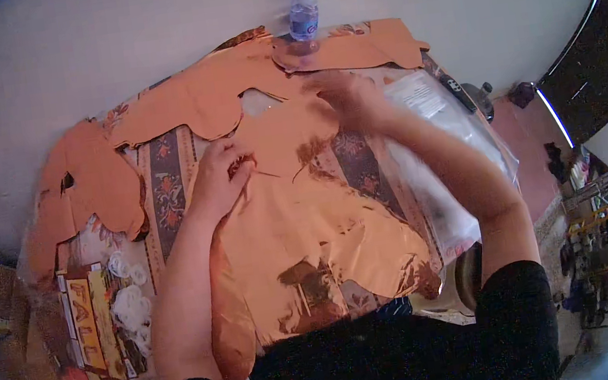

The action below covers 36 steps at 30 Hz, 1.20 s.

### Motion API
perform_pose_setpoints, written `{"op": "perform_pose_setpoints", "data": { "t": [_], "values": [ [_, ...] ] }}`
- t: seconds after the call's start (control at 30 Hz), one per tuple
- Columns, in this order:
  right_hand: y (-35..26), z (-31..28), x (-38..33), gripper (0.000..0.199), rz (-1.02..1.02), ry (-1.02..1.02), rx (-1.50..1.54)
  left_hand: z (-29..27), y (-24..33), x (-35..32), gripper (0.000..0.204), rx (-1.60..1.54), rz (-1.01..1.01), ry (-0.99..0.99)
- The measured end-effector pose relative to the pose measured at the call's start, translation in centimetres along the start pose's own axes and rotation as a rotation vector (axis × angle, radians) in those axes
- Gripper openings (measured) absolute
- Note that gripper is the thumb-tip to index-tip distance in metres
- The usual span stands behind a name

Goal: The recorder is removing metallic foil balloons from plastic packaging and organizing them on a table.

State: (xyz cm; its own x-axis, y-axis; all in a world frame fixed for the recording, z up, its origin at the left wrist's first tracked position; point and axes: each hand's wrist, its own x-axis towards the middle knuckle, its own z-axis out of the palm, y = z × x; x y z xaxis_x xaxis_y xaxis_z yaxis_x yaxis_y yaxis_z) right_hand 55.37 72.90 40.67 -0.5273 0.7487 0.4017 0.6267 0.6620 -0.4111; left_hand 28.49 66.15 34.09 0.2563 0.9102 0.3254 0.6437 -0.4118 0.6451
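Observation:
A large shiny orange foil sheet lies across a table covered with a patterned cloth. My left hand pinches the sheet's left edge, fingers closed on the foil. My right hand is blurred and rests on the sheet's upper part, near its top edge; its grip is unclear. More orange foil cut-outs with scalloped edges lie spread along the far and left side of the table.
A clear plastic water bottle with a blue cap stands at the table's far edge by the white wall. A clear plastic bag lies at the right. A yellow-and-orange box and white rings sit at the left.

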Motion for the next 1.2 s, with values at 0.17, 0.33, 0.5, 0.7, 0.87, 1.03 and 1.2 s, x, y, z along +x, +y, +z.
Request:
{"op": "perform_pose_setpoints", "data": {
  "t": [0.17, 0.33, 0.5, 0.7, 0.87, 1.03, 1.2],
  "values": [
    [15.4, -6.4, -0.4, 0.04, 0.206, -0.014, -0.557, 0.6, -0.4, 0.2, 0.023, 0.1, 0.12, 0.063],
    [18.7, -6.2, 0.7, 0.044, 0.322, -0.277, -0.756, 0.5, 0.2, 0.1, 0.017, 0.093, 0.148, 0.133],
    [20.3, -4.8, 2.1, 0.031, 0.322, -0.263, -0.933, 0.5, -0.1, 0.2, 0.017, 0.111, 0.133, 0.129],
    [18.7, -5.5, 4.3, 0.017, 0.29, -0.115, -1.091, 0.2, 0.3, 0.0, 0.022, 0.111, 0.029, 0.007],
    [19.9, -6.1, 5.5, 0.02, 0.647, 0.002, -0.757, 0.4, 0.6, 0.2, 0.019, 0.121, 0.123, 0.12],
    [21.7, -5.4, 6.0, 0.024, 0.496, 0.393, -0.256, 0.5, 0.4, 0.1, 0.019, 0.105, 0.112, 0.121],
    [26.5, -4.8, 5.5, 0.024, 0.276, 0.422, -0.445, 0.6, -0.1, 0.2, 0.018, 0.102, 0.119, 0.105]
  ]
}}
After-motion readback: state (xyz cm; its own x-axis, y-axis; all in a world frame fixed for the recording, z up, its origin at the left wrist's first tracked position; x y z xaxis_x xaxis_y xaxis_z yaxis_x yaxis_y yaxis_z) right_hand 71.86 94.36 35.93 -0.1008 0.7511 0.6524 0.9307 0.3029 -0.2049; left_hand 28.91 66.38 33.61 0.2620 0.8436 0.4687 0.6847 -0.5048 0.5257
